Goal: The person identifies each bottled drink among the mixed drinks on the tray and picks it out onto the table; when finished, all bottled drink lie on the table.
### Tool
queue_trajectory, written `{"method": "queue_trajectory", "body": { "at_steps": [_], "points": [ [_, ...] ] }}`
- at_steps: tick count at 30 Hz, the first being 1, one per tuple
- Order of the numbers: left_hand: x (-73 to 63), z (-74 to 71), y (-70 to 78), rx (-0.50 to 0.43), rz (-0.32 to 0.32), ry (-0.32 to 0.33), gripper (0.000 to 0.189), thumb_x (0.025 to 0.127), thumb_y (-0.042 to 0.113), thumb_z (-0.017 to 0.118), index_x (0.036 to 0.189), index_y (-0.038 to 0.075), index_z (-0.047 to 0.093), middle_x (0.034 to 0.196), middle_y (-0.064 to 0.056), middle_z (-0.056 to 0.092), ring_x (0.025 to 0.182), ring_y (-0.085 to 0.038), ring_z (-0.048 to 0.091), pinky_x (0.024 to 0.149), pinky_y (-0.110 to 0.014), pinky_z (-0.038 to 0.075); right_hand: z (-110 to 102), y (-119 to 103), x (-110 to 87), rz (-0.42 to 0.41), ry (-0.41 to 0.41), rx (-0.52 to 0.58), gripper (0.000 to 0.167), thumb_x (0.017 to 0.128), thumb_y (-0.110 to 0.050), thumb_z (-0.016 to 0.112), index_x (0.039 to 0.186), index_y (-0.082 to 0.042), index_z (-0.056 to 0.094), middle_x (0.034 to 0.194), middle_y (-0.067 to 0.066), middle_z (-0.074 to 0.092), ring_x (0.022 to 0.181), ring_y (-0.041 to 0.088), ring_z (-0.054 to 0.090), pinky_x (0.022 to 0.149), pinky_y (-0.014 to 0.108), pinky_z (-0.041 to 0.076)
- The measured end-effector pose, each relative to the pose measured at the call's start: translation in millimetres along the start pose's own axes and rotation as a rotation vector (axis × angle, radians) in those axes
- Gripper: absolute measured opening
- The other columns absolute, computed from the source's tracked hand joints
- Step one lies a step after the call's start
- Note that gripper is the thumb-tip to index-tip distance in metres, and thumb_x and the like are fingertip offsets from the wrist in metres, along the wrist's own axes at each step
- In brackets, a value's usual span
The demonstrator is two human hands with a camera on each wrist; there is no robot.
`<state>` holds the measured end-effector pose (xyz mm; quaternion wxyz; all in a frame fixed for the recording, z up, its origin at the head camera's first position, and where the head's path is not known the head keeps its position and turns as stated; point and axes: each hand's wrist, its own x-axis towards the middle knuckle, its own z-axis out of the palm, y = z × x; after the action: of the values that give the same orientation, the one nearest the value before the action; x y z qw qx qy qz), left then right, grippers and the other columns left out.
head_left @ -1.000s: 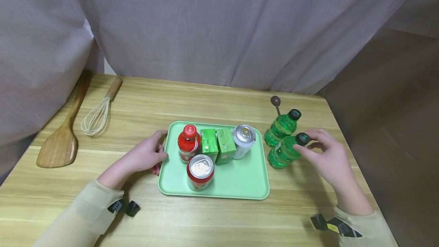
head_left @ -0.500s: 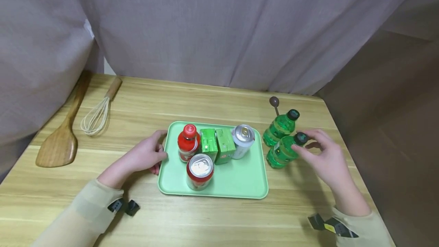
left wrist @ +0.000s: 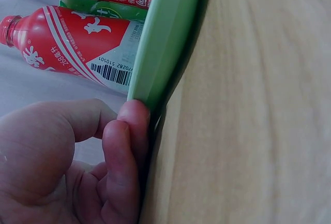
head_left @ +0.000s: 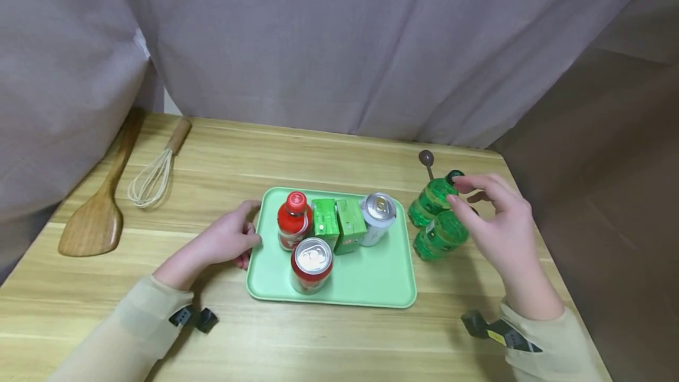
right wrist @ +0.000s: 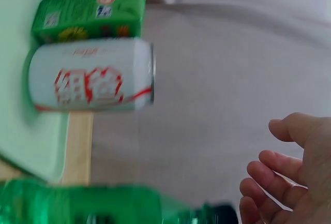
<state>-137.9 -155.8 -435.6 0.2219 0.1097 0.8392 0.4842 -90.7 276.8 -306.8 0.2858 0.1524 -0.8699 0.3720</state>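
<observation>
My left hand (head_left: 228,237) holds the left edge of a light green tray (head_left: 371,282); in the left wrist view its curled fingers (left wrist: 121,151) meet the rim. On the tray stand a red-capped bottle (head_left: 293,229), a red Coca-Cola can (head_left: 310,276), two green drink cartons (head_left: 325,223) and a white can (head_left: 375,229). Right of the tray, two green bottles with black caps stand close together, a front one (head_left: 439,234) and a rear one (head_left: 431,202). Just above them is my right hand (head_left: 504,229), fingers apart and gripping nothing. It partly covers the front bottle's cap.
A wooden spatula (head_left: 95,223) and a whisk (head_left: 154,178) lie at the left on the wooden table (head_left: 318,341). Behind the green bottles lies a dark spoon (head_left: 426,159), partly hidden. Grey curtains (head_left: 318,46) border the table at the back and sides.
My right hand has let go of the front green bottle's cap and risen up and back towards the rear bottle. The left hand stays at the tray edge.
</observation>
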Motion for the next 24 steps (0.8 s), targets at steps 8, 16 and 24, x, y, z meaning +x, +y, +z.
{"method": "queue_trajectory", "body": {
  "at_steps": [8, 16, 24],
  "points": [
    [-0.1, 1.1, -0.4, -0.015, -0.007, -0.003, 0.08, 0.091, 0.001, 0.058, 0.161, 0.003, 0.02, 0.077, -0.014, 0.061, 0.048, -0.024, 0.063, 0.045, -0.041, 0.058, 33.9, -29.1, 13.0, -0.021, -0.161, 0.12, 0.03, 0.084, 0.007, 0.078, 0.111, -0.004, 0.077, 0.097, 0.008, 0.071, 0.089, 0.004, 0.064, 0.076, 0.014, 0.054],
    [0.6, -0.1, -1.9, -0.005, -0.016, 0.002, 0.08, 0.092, 0.002, 0.059, 0.161, 0.004, 0.02, 0.078, -0.013, 0.06, 0.05, -0.025, 0.064, 0.046, -0.042, 0.059, 70.1, -48.0, 20.2, -0.041, -0.302, 0.227, 0.03, 0.086, 0.001, 0.079, 0.115, -0.008, 0.075, 0.104, 0.004, 0.073, 0.097, 0.013, 0.065, 0.08, 0.024, 0.057],
    [1.4, -0.7, -3.3, -0.029, 0.0, -0.006, 0.081, 0.09, 0.0, 0.058, 0.161, 0.003, 0.019, 0.076, -0.013, 0.061, 0.048, -0.024, 0.064, 0.045, -0.042, 0.059, 95.3, -67.5, 28.1, -0.087, -0.368, 0.274, 0.03, 0.087, -0.004, 0.08, 0.117, -0.007, 0.075, 0.109, 0.004, 0.074, 0.094, 0.013, 0.066, 0.078, 0.031, 0.06]
  ]
}}
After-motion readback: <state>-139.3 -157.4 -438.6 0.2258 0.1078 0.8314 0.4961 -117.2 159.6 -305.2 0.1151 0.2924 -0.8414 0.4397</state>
